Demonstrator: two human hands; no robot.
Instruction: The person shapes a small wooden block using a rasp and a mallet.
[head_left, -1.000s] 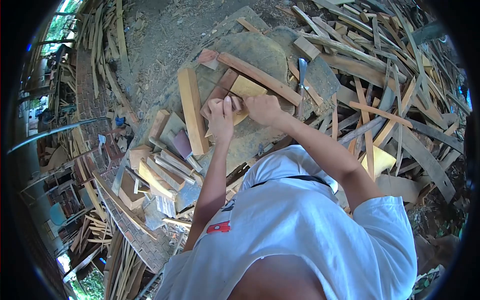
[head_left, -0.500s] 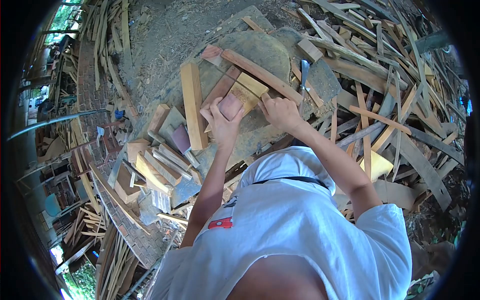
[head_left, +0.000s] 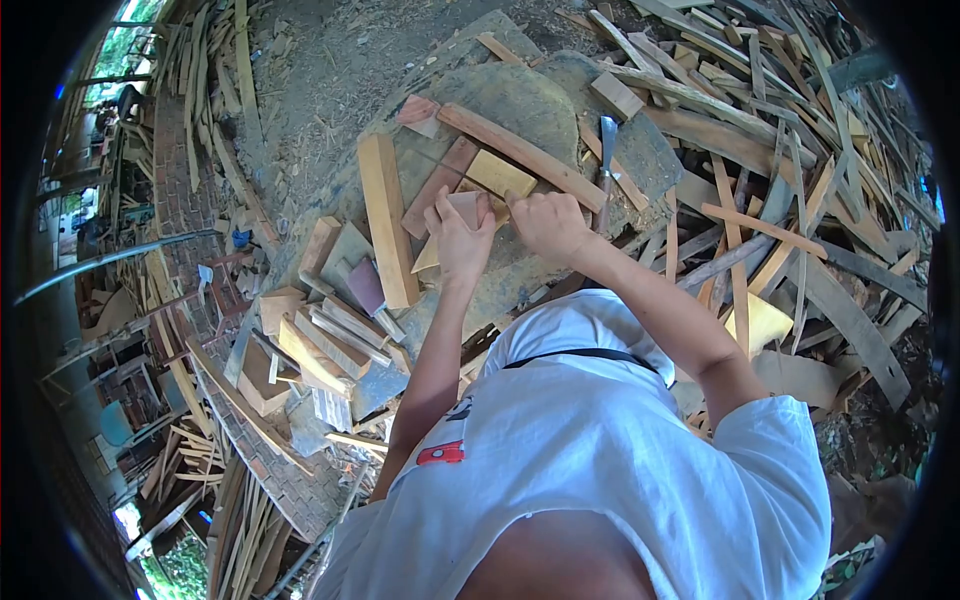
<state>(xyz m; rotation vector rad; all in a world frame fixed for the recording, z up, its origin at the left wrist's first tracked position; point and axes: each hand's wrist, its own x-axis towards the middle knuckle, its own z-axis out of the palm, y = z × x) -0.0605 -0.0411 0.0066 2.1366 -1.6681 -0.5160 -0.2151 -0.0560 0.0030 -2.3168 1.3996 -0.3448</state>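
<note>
My left hand (head_left: 462, 245) is closed around a small reddish wooden block (head_left: 466, 207), held over a yellow board (head_left: 502, 174). My right hand (head_left: 552, 226) is a fist beside that board, gripping one end of a long, thin dark tool (head_left: 462, 176). The tool runs away to the upper left, across the yellow board and a reddish-brown plank (head_left: 440, 187). My fingers hide its near end. A long reddish wooden bar (head_left: 520, 155) lies just beyond both hands, and a thick light-coloured beam (head_left: 386, 220) lies left of my left hand.
A chisel (head_left: 606, 165) lies on the worn work surface (head_left: 520, 95) to the right. Several wood offcuts (head_left: 320, 345) and a purple-faced block (head_left: 366, 286) are heaped at the left. Scrap planks (head_left: 740, 240) pile up on the right, with bare ground beyond.
The block in my left hand has turned, and that hand has shifted slightly right. My right hand has moved a little left and nearer my body, carrying the thin tool across the yellow board.
</note>
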